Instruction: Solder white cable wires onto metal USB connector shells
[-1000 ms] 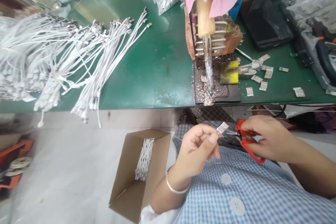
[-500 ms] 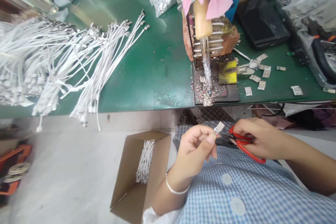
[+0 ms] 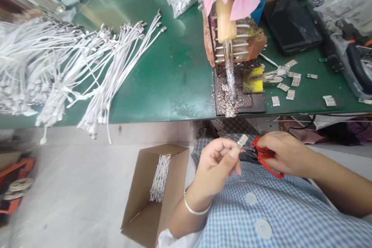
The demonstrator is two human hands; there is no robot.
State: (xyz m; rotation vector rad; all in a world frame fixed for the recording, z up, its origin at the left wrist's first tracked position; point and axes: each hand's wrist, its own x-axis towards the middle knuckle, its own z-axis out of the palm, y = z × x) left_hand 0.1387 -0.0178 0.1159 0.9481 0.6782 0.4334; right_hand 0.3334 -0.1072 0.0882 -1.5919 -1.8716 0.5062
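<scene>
Between thumb and fingers, my left hand [image 3: 217, 164] pinches a small silver USB plug [image 3: 242, 140] above my lap. My right hand [image 3: 286, 153] is wrapped round the red handles of a pair of scissors [image 3: 263, 157]. Their blades point left and reach the plug's lower end at my left fingertips; whether they touch it I cannot tell. Several loose USB plugs [image 3: 290, 94] lie on the green bench to the upper right.
On the bench [image 3: 180, 69] a soldering iron [image 3: 228, 42] rests tip down in a coil stand, beside a yellow sponge [image 3: 252, 80]. White cables [image 3: 113, 66] are heaped at left. A cardboard box [image 3: 174, 178] holding more cables stands on the floor. A black case [image 3: 293, 23] lies at right.
My right hand has shifted slightly left with the scissors, and their blades have come up to the plug. The scissor handles have drawn closer together. My left hand has stayed almost still.
</scene>
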